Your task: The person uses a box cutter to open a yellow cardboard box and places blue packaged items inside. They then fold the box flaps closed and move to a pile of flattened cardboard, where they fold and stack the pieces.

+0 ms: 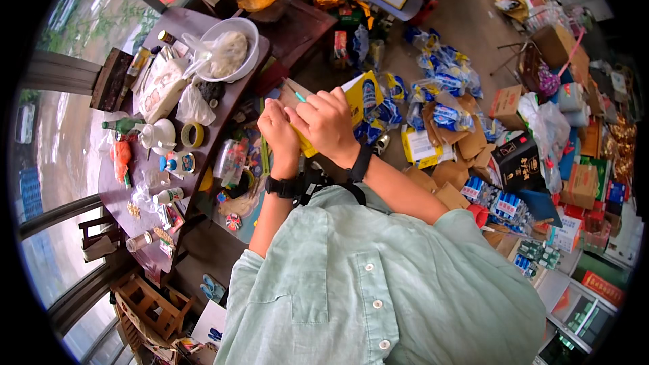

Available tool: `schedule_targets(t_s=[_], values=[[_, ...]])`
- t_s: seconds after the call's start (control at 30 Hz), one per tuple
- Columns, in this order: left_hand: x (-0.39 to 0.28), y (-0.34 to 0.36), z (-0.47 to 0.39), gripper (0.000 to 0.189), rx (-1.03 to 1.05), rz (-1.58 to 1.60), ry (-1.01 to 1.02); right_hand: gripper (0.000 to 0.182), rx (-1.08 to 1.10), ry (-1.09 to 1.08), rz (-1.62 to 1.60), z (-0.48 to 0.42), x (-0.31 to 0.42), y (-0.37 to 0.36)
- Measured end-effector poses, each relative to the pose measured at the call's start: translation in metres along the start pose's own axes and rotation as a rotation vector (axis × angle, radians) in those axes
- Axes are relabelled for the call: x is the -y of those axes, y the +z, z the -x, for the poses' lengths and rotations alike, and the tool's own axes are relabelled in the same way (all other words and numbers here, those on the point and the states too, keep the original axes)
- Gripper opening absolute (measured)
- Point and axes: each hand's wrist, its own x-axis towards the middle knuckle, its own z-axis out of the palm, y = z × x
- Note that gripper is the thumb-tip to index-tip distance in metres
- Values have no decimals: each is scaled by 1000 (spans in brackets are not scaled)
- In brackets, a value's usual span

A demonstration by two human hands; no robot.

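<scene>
A yellow printed cardboard carton [363, 97] is in front of my body, with a drink can pictured on its panel. My left hand [280, 132] is closed in a fist on its near left side. Close beside it, my right hand [325, 122] curls over the same cardboard, its thumb toward the left hand. A strip of yellow card shows beneath and between the two hands. The fingers hide the exact spots they grip. Just beyond my knuckles appears a thin stick-like thing with a teal part [300, 97]; whether it is touched cannot be made out. Each wrist wears a black band.
At left a dark table [208, 138] bears a white basin [253, 56], a tape roll [192, 135] and a green bottle [121, 125]. Plastic-wrapped blue packs [448, 73], flattened cardboard [451, 175] and a black box [517, 162] crowd the floor ahead and right.
</scene>
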Motion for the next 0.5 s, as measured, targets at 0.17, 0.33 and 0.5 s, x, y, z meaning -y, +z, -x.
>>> schedule_targets(t_s=[0.17, 0.33, 0.5], values=[[15, -2, 1, 49, 28, 92, -71, 30, -77, -54, -57, 10, -9, 11], [16, -5, 1, 36, 37, 81, -116, 32, -136, -99, -115, 3, -7, -1], [32, -19, -4, 38, -8, 94, -198, 34, -236, -125, -221, -7, 17, -18]])
